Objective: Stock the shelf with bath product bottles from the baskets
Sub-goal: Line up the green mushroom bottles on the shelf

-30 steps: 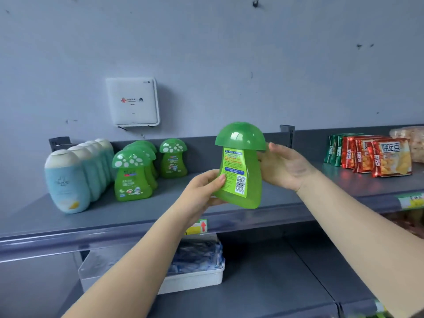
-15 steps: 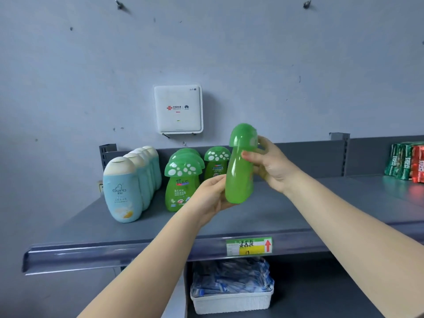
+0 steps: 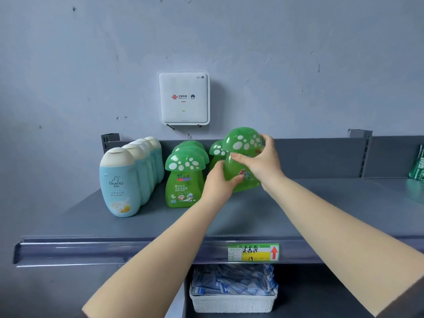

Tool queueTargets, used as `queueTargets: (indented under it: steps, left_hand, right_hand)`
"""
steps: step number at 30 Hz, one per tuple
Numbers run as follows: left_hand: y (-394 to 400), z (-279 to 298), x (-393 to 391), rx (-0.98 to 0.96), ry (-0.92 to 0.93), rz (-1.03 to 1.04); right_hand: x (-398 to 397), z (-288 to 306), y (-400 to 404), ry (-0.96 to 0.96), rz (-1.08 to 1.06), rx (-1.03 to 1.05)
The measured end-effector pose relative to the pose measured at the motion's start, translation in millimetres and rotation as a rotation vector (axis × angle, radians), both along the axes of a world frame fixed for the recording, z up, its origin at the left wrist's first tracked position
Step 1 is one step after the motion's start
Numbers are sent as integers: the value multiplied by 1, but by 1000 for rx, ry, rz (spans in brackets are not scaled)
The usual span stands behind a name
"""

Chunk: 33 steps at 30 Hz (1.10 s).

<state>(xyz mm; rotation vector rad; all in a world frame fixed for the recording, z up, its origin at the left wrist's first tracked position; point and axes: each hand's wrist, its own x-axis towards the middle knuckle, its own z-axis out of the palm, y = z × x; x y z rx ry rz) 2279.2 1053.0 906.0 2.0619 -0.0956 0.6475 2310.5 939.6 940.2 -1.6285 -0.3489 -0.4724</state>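
Both hands hold a green mushroom-shaped bath bottle [image 3: 241, 145] upright, its base at or just above the grey shelf [image 3: 252, 214]. My left hand [image 3: 219, 181] grips its lower left side and my right hand [image 3: 260, 161] grips its neck from the right. Its spotted cap faces me. Directly behind it stands another mushroom bottle [image 3: 216, 151], mostly hidden. To the left runs a row of green mushroom bottles [image 3: 183, 180], and further left a row of pale blue bottles [image 3: 119, 184] with cream caps.
A white router box [image 3: 183, 97] hangs on the wall above the shelf. A price tag [image 3: 253, 252] sits on the shelf's front lip. Below, a white basket [image 3: 232, 302] holds blue packets. Green snack packs [image 3: 418, 166] stand at the far right.
The bottle has turned from edge-on to spotted front facing me and has moved back and down toward the shelf, in front of the rear mushroom bottle. The camera has come closer.
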Motion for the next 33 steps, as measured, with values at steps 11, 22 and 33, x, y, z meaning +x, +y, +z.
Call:
queueTargets:
  steps: [11, 22, 33]
  left_hand:
    - [3, -3, 33, -28, 91, -52]
    - [12, -19, 57, -47, 199, 178]
    - [14, -28, 74, 32, 180, 167]
  right_hand:
    - [50, -18, -15, 134, 142, -133]
    - [78, -44, 32, 117, -89, -271]
    - [87, -51, 24, 207, 48, -254]
